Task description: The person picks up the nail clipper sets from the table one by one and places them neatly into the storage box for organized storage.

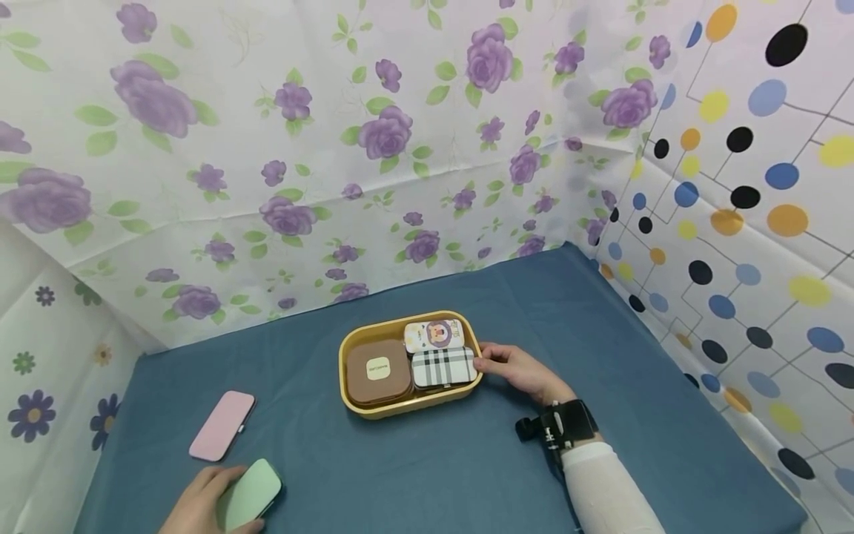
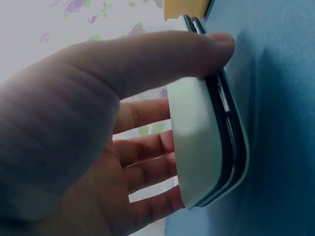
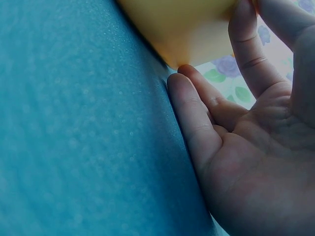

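Observation:
My left hand (image 1: 203, 501) grips a mint-green case (image 1: 250, 493) with rounded corners, thumb on one side and fingers on the other. The left wrist view shows the green case (image 2: 197, 132) close up, with a dark seam and a small metal clasp along its edge. A pink case (image 1: 223, 426) of similar shape lies on the cloth just beyond that hand. My right hand (image 1: 523, 371) pinches the right rim of a yellow bin (image 1: 390, 409), thumb over the edge and fingers outside; in the right wrist view some fingers rest low against the cloth.
Inside the bin are a brown square case (image 1: 378, 382) on the left, a lion-print case (image 1: 448, 335) at back right and a plaid case (image 1: 440, 367) before it. Blue cloth (image 1: 414, 475) covers the table. A floral sheet (image 1: 287, 148) and a dotted sheet (image 1: 754, 245) enclose it.

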### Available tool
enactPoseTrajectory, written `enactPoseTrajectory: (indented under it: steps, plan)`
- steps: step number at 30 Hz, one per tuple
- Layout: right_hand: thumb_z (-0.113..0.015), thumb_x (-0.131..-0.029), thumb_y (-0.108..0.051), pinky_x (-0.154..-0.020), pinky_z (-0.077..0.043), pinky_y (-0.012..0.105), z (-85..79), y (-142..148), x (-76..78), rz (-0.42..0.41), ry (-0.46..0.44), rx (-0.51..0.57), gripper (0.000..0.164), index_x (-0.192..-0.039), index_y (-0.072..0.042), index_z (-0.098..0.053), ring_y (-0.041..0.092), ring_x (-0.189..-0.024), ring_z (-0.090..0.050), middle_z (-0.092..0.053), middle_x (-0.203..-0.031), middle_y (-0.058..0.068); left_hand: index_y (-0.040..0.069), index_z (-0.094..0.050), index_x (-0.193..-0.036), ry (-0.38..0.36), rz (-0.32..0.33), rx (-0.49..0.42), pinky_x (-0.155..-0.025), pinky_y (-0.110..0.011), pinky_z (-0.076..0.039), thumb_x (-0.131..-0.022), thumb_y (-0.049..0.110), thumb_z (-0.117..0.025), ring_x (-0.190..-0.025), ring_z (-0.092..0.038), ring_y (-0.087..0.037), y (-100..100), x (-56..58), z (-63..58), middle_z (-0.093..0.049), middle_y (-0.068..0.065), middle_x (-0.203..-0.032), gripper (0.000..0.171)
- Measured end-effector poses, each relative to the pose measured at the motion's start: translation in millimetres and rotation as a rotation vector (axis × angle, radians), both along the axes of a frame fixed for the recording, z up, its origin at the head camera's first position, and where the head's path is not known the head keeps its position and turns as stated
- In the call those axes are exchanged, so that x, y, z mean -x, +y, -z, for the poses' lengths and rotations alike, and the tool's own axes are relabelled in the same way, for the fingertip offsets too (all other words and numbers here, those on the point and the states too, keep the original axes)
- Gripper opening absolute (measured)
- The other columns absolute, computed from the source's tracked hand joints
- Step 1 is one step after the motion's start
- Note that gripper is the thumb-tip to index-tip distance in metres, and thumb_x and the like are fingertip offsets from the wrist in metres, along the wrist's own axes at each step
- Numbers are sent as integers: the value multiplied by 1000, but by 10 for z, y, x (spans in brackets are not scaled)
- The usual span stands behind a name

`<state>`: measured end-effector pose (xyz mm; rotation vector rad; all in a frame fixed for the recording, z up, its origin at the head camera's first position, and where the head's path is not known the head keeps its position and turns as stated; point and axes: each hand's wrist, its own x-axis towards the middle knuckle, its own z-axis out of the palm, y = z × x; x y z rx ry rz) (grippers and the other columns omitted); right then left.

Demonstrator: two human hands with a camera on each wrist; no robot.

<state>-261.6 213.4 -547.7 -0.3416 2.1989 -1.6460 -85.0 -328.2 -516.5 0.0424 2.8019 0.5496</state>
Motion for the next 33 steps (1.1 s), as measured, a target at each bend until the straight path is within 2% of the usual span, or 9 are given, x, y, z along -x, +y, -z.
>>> enactPoseTrajectory:
  steps: [4, 12, 14, 19, 21, 28, 33]
  plan:
    - [-73, -104, -40, -126, -23, 58, -2, -5, -3, 3, -2, -4, 31, -96, -10, -73, 39, -158, -31, -48, -164, 13, -4, -66, -138, 68, 35, -32, -82, -46, -52, -74, 54, -96, -96, -58, -22, 49, -8, -59, -59, -8, -116, 91]
    - [-73, -103, -41, -126, -23, 57, -32, -7, -4, 14, -7, -18, 32, -97, -10, -73, 38, -158, -32, -48, -164, 13, 6, -73, -132, 282, 111, -96, -73, -38, -50, -67, 46, -102, -92, -54, -15, 213, -10, -145, -60, -3, -116, 82]
    - [-74, -103, -41, -126, -23, 57, -34, -14, -5, 14, -12, -15, 32, -97, -10, -73, 38, -158, -32, -48, -164, 12, 7, -73, -132, 294, 119, -103, -72, -36, -49, -66, 45, -102, -91, -53, -14, 249, 12, -168, -60, -2, -115, 82]
    - [-74, -103, -42, -125, -24, 57, -18, -35, -3, 7, -11, -12, 32, -96, -10, -73, 38, -157, -33, -49, -163, 12, 7, -71, -136, 262, 106, -98, -74, -38, -50, -68, 47, -102, -93, -55, -15, 324, 77, -231, -61, -5, -119, 84]
    - [-73, -103, -41, -125, -24, 58, -17, -41, -2, 4, -6, -12, 32, -96, -10, -73, 39, -157, -32, -48, -163, 13, 7, -71, -136, 279, 103, -101, -75, -39, -51, -68, 45, -102, -94, -56, -16, 354, 100, -253, -61, -5, -119, 83]
    - [-73, -103, -41, -125, -24, 58, -18, -33, 1, 15, 2, -9, 32, -95, -10, -72, 39, -157, -33, -49, -163, 13, 14, -72, -137, 464, 138, -188, -76, -36, -52, -69, 31, -104, -96, -55, -13, 519, 200, -335, -60, 3, -117, 77]
    - [-73, -103, -40, -125, -22, 59, -16, -21, -5, 3, 0, -7, 31, -95, -9, -72, 39, -157, -33, -49, -163, 13, 13, -72, -137, 541, 145, -221, -80, -39, -54, -68, 22, -104, -101, -58, -16, 642, 279, -363, -61, 3, -120, 77]
